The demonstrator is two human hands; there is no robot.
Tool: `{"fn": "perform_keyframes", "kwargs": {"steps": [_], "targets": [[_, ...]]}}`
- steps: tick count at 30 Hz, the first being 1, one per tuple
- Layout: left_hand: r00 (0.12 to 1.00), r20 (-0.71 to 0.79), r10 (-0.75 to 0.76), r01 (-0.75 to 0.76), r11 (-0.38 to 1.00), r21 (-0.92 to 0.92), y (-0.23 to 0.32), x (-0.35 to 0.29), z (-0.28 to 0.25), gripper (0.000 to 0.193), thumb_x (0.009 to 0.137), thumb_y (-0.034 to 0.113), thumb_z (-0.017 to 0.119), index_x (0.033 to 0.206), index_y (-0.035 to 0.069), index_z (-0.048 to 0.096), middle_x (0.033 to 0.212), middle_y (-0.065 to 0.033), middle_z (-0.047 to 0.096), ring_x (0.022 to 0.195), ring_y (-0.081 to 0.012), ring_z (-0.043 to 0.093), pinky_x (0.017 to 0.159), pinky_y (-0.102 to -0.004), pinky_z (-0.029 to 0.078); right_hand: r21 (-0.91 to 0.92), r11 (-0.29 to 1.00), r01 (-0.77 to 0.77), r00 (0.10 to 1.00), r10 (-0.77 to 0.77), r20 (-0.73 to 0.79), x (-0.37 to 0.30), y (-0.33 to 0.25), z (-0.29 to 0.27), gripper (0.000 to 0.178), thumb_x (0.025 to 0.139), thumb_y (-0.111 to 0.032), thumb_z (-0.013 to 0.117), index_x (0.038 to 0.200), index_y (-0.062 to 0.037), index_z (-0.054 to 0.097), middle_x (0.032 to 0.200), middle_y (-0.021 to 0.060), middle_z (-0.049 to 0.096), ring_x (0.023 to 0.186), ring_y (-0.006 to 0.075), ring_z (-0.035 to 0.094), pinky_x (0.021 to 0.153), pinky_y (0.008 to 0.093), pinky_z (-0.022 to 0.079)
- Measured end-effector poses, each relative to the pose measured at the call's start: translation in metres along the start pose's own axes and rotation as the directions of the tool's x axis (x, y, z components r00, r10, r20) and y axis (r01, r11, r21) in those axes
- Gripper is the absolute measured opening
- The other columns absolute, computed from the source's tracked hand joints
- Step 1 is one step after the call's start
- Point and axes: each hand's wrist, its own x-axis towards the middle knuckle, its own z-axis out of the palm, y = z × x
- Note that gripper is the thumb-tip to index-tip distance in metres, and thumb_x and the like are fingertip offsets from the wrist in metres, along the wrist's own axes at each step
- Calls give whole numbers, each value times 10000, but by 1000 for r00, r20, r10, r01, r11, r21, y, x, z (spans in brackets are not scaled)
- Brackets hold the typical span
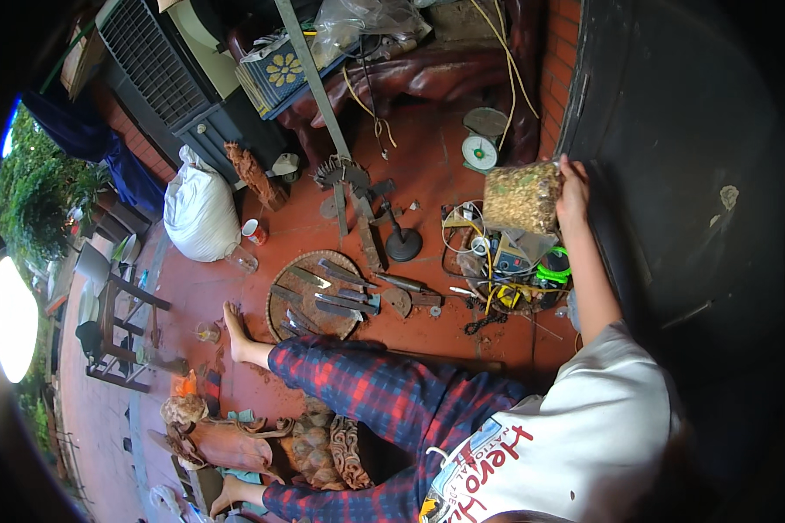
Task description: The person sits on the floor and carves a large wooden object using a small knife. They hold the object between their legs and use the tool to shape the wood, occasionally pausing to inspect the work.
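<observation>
My right hand (pixel 572 199) is raised at the end of an outstretched arm. Its fingers are wrapped round the edge of a block-shaped pack (pixel 519 197), apparently clear plastic, full of yellowish-brown flakes with bits of green; what the flakes are I cannot tell. The pack is held above the floor, over a clutter of cables and a power unit (pixel 508 260). Just past it stands a dial scale (pixel 480 152) with a white face and green centre. My left hand is out of view. Between my legs lies a carved wooden piece (pixel 314 449).
A round woven tray (pixel 275 307) holds several blades or chisels beside my foot. Near it are a black round-based stand (pixel 403 245), a toothed metal wheel (pixel 342 174), a red cup (pixel 254 231) and a white sack (pixel 199 209). A dark panel (pixel 689 166) rises at the right.
</observation>
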Motion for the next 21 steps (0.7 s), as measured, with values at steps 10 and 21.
{"fn": "perform_keyframes", "kwargs": {"steps": [10,21], "targets": [[633,749,195,604,481,-635,126,-54,51,415,993,253,455,1303,-19,508,1558,-203,282,1400,-330,367,1049,-542,415,-16,782,-624,566,465,681,-93,80,37,132,916,-192,648,1023,-121,613,1168,243,647,1075,399,637,931,554,498],[328,944,-29,776,578,-252,104,-124,38,367,976,285,587,1184,-14,635,1569,-193,273,1458,-255,221,1144,-377,227,-458,239,-857,54,923,381,-241,122,32,473,1036,-403,418,1344,-54,505,1373,97,532,1243,249,511,1087,442,374]]}}
